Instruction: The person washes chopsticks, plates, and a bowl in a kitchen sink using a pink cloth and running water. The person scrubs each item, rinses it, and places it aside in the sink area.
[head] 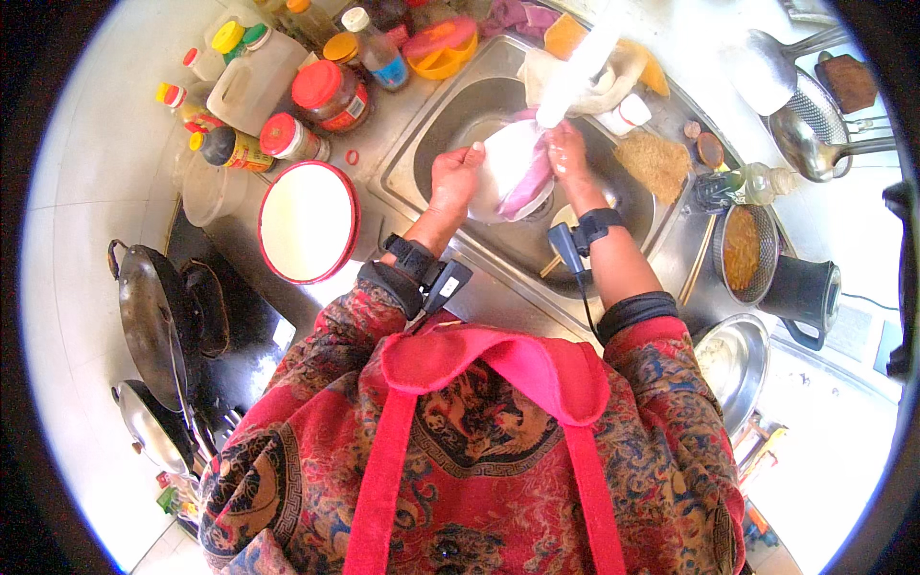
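Note:
Over the steel sink (453, 118), my left hand (457, 177) grips the rim of a white bowl (501, 159), its thumb on top. My right hand (566, 154) is closed on a pink cloth (530, 180) that lies against the bowl's inside. The bright white end of the faucet (568, 93) reaches down close to my right fingers. Below them in the sink is another pale bowl (568, 215), partly hidden by my right wrist, with chopsticks (552, 266) near it. Both wrists wear black straps with small devices.
A white basin with a red rim (307, 221) stands left of the sink, below several jars and bottles (330, 93). Right of the sink are a brown scouring pad (652, 164), chopsticks (698, 259), a strainer of food (744, 251) and a steel basin (733, 366). Woks (147, 309) stand far left.

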The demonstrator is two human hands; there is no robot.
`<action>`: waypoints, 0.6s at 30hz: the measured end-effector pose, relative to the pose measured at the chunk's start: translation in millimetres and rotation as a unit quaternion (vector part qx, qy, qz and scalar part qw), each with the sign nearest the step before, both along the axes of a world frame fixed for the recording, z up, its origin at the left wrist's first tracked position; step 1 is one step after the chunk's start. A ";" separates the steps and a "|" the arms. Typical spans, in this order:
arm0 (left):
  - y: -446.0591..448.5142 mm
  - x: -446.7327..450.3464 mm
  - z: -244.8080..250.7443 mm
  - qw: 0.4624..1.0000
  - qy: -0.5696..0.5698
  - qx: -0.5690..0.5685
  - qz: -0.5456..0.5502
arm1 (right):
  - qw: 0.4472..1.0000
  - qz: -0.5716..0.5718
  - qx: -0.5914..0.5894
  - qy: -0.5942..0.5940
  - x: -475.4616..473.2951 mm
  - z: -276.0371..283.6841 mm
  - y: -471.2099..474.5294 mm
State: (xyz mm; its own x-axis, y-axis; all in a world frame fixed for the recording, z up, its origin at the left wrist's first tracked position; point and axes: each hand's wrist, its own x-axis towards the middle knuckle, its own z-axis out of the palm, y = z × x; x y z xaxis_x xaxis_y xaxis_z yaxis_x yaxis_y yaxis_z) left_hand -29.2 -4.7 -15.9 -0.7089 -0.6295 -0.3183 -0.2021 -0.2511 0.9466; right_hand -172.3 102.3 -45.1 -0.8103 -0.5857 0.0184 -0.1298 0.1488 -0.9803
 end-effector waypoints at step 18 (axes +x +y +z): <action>-37.0 20.6 -14.5 0.985 0.053 0.136 -0.090 | 0.871 -0.226 -0.225 -0.375 8.4 -38.9 53.1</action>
